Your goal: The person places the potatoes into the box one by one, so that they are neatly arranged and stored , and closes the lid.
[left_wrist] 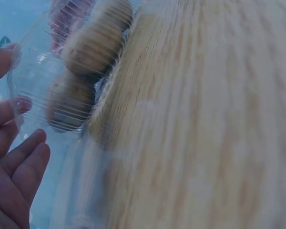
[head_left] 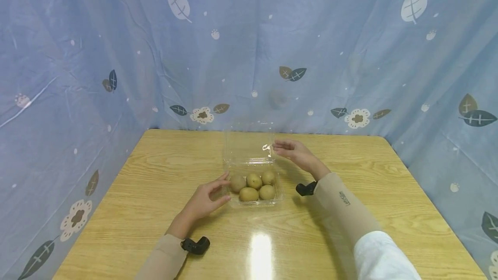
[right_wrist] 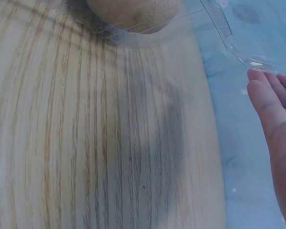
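A clear plastic clamshell box [head_left: 277, 195] stands on the table with several brownish-yellow kiwifruit [head_left: 249, 194] in its base. Its hinged lid [head_left: 249, 146] is raised at the far side. At the box's left side is my left hand [head_left: 204, 200], thumb and fingers spread along the rim. The left wrist view shows its fingertips [left_wrist: 24, 103] right at the clear plastic edge. My right hand [head_left: 293, 152] reaches to the right edge of the lid with extended fingers. In the right wrist view those fingers [right_wrist: 267, 98] meet the lid's rim.
The wooden table [head_left: 155, 172] carries the box near its middle. A blue patterned curtain [head_left: 249, 46] hangs close behind the table and along both sides. Each wrist wears a black camera [head_left: 196, 245].
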`<state>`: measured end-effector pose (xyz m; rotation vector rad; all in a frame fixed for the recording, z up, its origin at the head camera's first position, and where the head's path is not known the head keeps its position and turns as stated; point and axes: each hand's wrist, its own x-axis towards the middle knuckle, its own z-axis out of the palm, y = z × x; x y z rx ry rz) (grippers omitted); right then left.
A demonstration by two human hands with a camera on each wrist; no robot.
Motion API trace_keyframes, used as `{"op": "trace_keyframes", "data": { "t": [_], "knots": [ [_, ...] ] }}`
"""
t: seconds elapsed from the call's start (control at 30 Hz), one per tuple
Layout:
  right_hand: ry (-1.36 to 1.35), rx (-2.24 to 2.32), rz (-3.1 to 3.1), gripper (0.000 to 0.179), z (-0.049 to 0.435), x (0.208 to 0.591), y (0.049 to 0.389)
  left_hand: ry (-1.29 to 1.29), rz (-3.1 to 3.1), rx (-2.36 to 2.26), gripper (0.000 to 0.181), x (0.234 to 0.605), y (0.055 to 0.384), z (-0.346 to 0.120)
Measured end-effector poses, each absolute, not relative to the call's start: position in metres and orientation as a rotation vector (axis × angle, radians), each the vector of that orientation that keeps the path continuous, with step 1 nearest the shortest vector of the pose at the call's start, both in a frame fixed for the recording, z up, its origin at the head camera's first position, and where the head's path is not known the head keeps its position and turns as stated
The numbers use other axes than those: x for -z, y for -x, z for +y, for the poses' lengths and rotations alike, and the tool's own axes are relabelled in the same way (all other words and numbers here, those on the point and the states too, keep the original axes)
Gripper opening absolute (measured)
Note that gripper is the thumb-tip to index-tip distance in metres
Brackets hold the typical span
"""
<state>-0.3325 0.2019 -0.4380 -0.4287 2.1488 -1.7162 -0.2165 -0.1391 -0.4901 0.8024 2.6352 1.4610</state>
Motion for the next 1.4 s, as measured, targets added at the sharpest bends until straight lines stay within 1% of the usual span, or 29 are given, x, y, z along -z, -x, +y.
{"op": "trace_keyframes", "data": {
  "t": [0.33,0.63,1.0,1.4],
  "knots": [
    [0.528,1.734,2.196,0.056,0.205,0.44,0.327,-0.796,2.653,-1.442,0.047,0.491,0.215,-0.139],
    [0.598,1.751,2.225,0.049,0.205,0.436,0.316,-0.802,2.62,-1.466,0.05,0.489,0.214,-0.138],
    [0.685,1.742,2.29,0.054,0.205,0.432,0.302,-0.808,2.617,-1.479,0.049,0.488,0.215,-0.138],
    [0.733,1.763,2.297,0.047,0.209,0.436,0.291,-0.845,2.638,-1.491,0.047,0.49,0.214,-0.137]
  ]
}}
